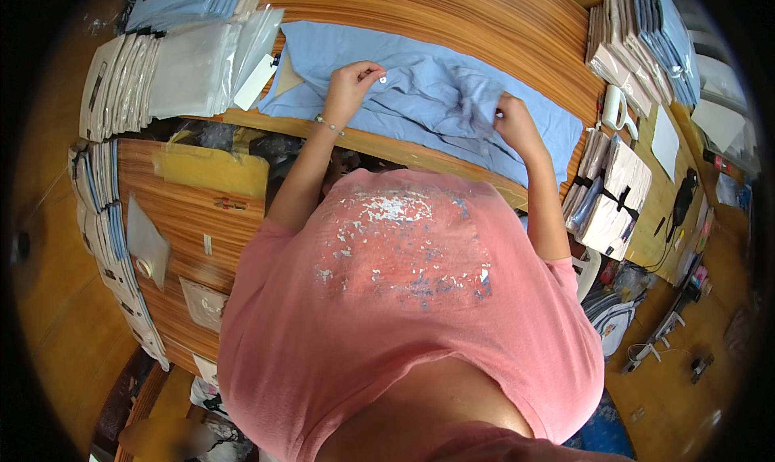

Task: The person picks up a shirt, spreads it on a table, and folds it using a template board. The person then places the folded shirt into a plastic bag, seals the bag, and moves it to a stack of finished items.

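Observation:
A light blue garment [387, 50] lies crumpled and spread along the wooden table, its middle bunched into folds. Above its left part is my left hand [351, 89], thumb and fingertips pinched together on a small white piece [383, 80] whose exact kind is too small to tell. At the right of the bunched folds, my right hand [517, 125] is closed on the cloth, with a raised fold by its fingers. A beige card [286, 79] shows from under the garment's left end.
Clear plastic bags [194, 71] and packed folded garments [121, 83] stand at the left. More folded stacks [622, 50] sit at the far right, near a white handled device [615, 107]. A bundle tied with black straps [609, 196] lies nearer on the right.

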Demonstrator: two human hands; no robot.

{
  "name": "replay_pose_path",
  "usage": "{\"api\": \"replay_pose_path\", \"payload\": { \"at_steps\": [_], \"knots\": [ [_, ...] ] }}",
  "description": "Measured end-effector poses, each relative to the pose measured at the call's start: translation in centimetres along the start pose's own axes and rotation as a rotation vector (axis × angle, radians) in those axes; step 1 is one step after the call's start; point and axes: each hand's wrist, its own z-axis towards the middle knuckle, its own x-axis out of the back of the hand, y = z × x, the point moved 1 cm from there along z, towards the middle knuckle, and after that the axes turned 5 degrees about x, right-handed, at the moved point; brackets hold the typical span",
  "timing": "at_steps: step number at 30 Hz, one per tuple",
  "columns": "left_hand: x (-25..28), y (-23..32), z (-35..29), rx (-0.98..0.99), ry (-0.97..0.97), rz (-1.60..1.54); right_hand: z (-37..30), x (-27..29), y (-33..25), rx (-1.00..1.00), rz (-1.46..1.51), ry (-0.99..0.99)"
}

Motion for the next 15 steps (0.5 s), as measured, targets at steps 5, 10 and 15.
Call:
{"api": "replay_pose_path", "payload": {
  "at_steps": [5, 10, 15],
  "knots": [
    [-0.4, 0.3, -0.1, -0.018, -0.014, 0.092, 2.6, 1.4, -5.1, 0.047, 0.029, -0.029],
    [-0.8, 0.7, -0.4, 0.022, 0.014, -0.128, 4.2, -1.1, -4.1, -0.078, 0.576, 0.154],
    [-0.3, 3.2, -0.6, 0.073, -0.066, -0.296, 5.5, -4.0, -4.1, -0.093, 0.932, 0.273]
  ]
}}
